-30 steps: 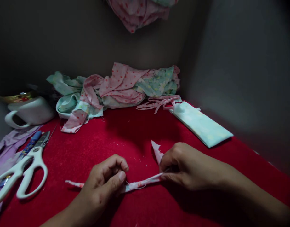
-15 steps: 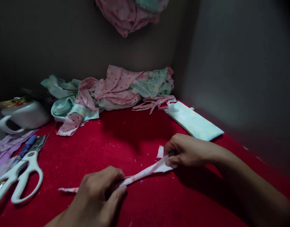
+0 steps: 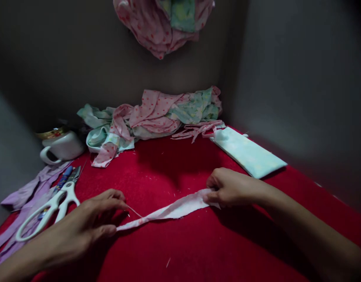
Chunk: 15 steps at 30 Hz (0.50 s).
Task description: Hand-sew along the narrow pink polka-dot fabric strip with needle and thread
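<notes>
A narrow, pale fabric strip with faint pink marks (image 3: 171, 211) stretches between my hands just over the red cloth. My right hand (image 3: 227, 188) pinches its wider end, fingers curled closed. At the narrow end is my left hand (image 3: 92, 217), its thumb on the strip and its index finger raised apart from the thumb. The rest of the strip's narrow end is hidden behind this hand. A thin thread (image 3: 135, 211) runs from near the left fingertips to the strip. White-handled scissors (image 3: 69, 192) lie just beyond my left wrist.
Pink dotted and green fabric (image 3: 156, 113) is heaped at the back, with more fabric (image 3: 159, 31) hanging above. A folded pale green cloth (image 3: 251, 150) lies right. A white mug (image 3: 65, 147), blue pen (image 3: 63, 178) and purple strips (image 3: 27, 192) sit left, on red cloth (image 3: 180, 250).
My left hand has slid left along the strip toward its narrow end, and its fingers have spread. More strip and a thread now show between my hands. The view has shifted slightly.
</notes>
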Each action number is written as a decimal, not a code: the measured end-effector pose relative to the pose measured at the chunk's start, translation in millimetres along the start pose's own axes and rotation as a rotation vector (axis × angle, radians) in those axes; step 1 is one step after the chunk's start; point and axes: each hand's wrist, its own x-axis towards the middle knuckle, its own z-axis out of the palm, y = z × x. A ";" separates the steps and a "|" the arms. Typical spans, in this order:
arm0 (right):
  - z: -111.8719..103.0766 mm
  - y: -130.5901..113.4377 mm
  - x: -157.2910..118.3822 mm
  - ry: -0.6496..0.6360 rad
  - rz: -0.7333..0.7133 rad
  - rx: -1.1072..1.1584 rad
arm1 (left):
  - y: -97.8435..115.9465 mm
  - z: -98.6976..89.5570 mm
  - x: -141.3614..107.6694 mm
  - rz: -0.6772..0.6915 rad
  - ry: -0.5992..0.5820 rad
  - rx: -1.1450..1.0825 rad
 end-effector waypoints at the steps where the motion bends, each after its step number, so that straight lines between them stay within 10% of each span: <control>1: -0.1 2.0 1.4 -0.010 0.029 0.033 | -2.2 -1.1 1.4 -0.015 0.051 -0.015; 5: -3.5 8.1 4.8 -0.022 0.115 0.135 | 14.2 11.0 3.7 -0.058 0.310 -0.117; 10: -3.9 11.6 2.1 -0.139 0.101 0.378 | 50.9 43.6 6.0 0.125 0.054 -0.319; 15: 0.0 28.7 1.4 -0.158 0.059 0.679 | 34.7 58.0 20.9 0.026 0.002 -0.342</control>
